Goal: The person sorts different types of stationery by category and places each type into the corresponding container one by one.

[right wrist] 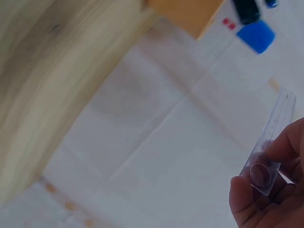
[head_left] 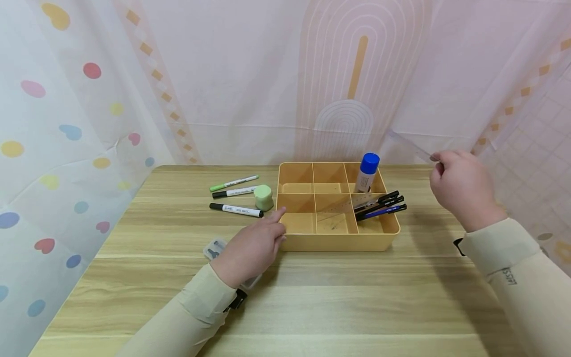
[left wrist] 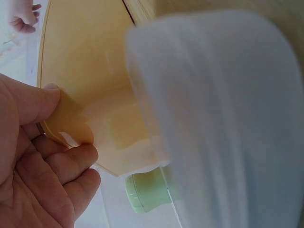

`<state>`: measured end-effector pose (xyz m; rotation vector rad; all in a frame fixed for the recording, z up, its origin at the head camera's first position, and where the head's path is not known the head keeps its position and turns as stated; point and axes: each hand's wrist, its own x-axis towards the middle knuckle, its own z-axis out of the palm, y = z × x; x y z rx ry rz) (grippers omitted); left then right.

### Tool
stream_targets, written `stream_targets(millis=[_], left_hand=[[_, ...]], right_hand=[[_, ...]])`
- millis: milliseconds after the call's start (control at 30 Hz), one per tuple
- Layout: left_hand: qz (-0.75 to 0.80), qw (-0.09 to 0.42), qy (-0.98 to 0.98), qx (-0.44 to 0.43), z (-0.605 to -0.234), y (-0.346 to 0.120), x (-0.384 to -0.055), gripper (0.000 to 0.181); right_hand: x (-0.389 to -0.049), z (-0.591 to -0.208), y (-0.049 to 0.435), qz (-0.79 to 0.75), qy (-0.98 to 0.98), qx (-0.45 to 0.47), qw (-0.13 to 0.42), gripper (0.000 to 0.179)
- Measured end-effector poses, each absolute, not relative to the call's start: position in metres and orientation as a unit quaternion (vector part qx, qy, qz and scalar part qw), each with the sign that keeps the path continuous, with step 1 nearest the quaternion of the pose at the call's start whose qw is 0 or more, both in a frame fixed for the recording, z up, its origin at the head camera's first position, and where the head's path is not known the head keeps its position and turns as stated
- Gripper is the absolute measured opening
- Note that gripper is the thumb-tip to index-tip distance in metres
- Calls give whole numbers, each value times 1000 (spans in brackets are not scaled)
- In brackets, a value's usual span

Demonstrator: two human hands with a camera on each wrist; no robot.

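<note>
A yellow-orange divided organizer box point(head_left: 336, 242) stands on the table. At its left front corner, my left hand point(head_left: 252, 245) grips the rim, thumb on one side and fingers on the other. Raised to the right of the box, my right hand point(head_left: 464, 186) pinches one end of a clear plastic ruler point(right wrist: 274, 126). The box's right compartments hold a glue stick point(head_left: 367, 173) with a blue cap and several dark and blue pens point(head_left: 383, 206). Something clear with markings point(head_left: 341, 208) leans in the front middle compartment. Part of a clear case point(head_left: 215, 248) lies hidden beneath my left hand.
Left of the box are a green-capped pen point(head_left: 234, 183), two black-and-white markers point(head_left: 236, 210) and a pale green waisted cylinder point(head_left: 263, 198). A patterned curtain point(head_left: 245, 89) hangs behind the table point(head_left: 312, 307). A blurred translucent object point(left wrist: 218, 118) covers much of the left wrist view.
</note>
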<state>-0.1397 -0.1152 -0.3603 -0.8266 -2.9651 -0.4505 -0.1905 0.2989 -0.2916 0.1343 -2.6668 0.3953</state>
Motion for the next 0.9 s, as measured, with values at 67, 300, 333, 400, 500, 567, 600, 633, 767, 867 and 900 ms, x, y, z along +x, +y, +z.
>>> stream_targets(millis=[67, 300, 333, 400, 500, 567, 600, 633, 767, 867, 900], left_hand=[[-146, 15, -953, -266, -360, -115, -140, 22], [-148, 16, -952, -267, -359, -115, -140, 21], [-148, 16, -952, -267, -359, -115, -140, 21], [-148, 16, -952, -267, -359, -115, -140, 21], [-148, 18, -952, -268, -360, -115, -140, 21], [-148, 20, -951, -269, -360, -116, -140, 21], [-148, 20, -951, -270, -360, -116, -140, 21], [-149, 21, -951, -271, -360, -116, -140, 21], [-150, 21, -951, -271, -360, -115, -140, 21], [-150, 20, -951, -270, -360, -115, -140, 21], [-150, 19, -951, -270, -360, -115, -140, 21]], right_hand=[[-187, -290, 291, 136, -959, 67, 240, 35], [-178, -288, 269, 122, -938, 129, 299, 28], [-177, -288, 266, 120, -935, 137, 304, 27], [-176, -289, 262, 116, -930, 154, 312, 27], [-174, -291, 256, 111, -922, 184, 323, 27], [-172, -292, 252, 106, -918, 198, 326, 26], [-171, -292, 250, 104, -917, 205, 326, 26], [-171, -293, 249, 102, -915, 213, 327, 26], [-168, -294, 244, 91, -914, 236, 317, 26], [-167, -296, 241, 85, -914, 250, 308, 25], [-166, -297, 240, 84, -914, 253, 306, 25]])
